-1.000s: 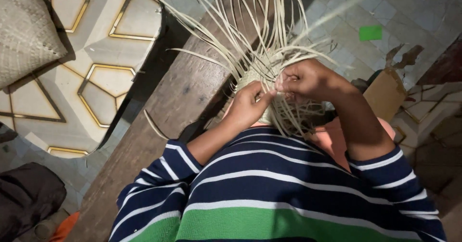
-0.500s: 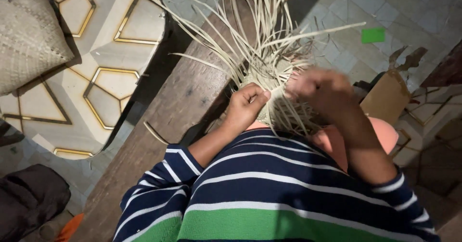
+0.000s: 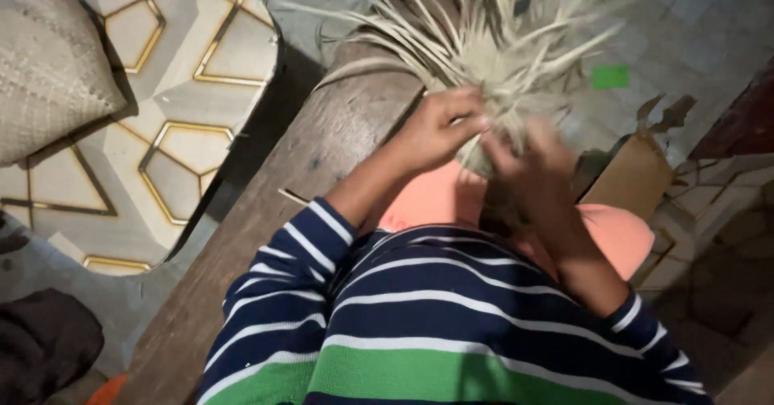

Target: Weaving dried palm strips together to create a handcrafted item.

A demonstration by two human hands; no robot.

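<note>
A half-woven piece of pale straw strips (image 3: pixel 500 58) rests on my lap, with its loose ends fanning up and outward. At its near edge, my left hand (image 3: pixel 439 127) pinches strips with curled fingers. Blurred by motion, my right hand (image 3: pixel 536 163) is closed on the strips just to the right, close against the left one. Both sleeves are navy with white stripes, above a green band. Salmon-coloured cloth (image 3: pixel 621 236) covers my knees under the weaving.
A wooden bench plank (image 3: pixel 306 171) runs diagonally under me. A tile-patterned table top (image 3: pixel 161 115) lies left, with a woven mat (image 3: pixel 48 74) on it. Cardboard pieces (image 3: pixel 637 171) and a green scrap (image 3: pixel 610 76) sit on the tiled floor to the right. A dark bundle (image 3: pixel 40 340) is lower left.
The view has shifted closer. My right hand dropped from the top of the weave to beside the left hand, and the strips turned and bunched together.
</note>
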